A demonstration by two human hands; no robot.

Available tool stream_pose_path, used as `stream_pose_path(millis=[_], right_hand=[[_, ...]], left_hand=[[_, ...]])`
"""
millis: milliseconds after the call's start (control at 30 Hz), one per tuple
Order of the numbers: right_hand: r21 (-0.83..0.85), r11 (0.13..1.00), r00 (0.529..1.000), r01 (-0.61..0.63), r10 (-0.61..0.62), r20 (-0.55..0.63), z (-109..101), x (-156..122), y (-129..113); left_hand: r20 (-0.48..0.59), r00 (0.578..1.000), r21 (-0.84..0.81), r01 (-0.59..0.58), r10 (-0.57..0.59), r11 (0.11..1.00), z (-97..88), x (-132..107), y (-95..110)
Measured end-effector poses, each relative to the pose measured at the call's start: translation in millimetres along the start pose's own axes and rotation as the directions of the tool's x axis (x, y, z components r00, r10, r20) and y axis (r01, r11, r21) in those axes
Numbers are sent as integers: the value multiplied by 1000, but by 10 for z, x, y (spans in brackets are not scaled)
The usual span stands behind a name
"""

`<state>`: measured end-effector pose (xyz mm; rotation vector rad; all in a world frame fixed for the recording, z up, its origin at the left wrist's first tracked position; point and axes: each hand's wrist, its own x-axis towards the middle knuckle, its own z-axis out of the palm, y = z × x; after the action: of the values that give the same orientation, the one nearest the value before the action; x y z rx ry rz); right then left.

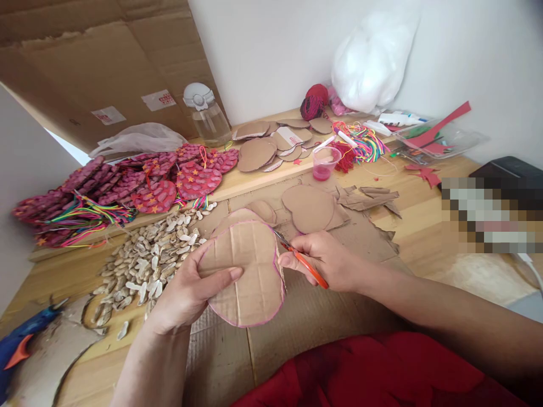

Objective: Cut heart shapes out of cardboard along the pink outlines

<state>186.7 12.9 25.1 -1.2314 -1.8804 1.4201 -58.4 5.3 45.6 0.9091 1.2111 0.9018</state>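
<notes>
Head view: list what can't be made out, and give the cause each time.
All in the head view:
Left hand: most fingers hidden behind the cardboard heart.
Blue-and-orange tool: cut off by the left edge, so its full shape is unclear.
Black device: partly covered by pixelated blocks.
White tube: any lettering is too small to read.

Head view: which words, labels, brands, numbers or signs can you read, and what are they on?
No text is legible.
Left label and right label on the big cardboard: red print, too blurred.
Pile label on a cut piece: red print, too blurred.
White tube: dark print, too small.
Heart, scissors: no text seen.
</notes>
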Motion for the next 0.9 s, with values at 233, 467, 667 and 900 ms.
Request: stream_pose_path(millis=[233, 467, 667, 900], right_hand=[[-74, 997, 998, 0, -5, -66, 41, -4, 21], [272, 962, 984, 29, 19, -175, 12, 34, 47], [454, 891, 987, 23, 52, -151, -12, 116, 97], [450, 893, 994, 23, 27, -103, 22, 108, 76]], left_hand=[[16, 999, -25, -30, 31, 999, -31, 14, 1], [60, 998, -49, -22, 25, 999, -102, 85, -47], [4, 996, -113, -88, 89, 990, -8, 135, -113], [10, 993, -129, -114, 116, 985, 19, 149, -179]])
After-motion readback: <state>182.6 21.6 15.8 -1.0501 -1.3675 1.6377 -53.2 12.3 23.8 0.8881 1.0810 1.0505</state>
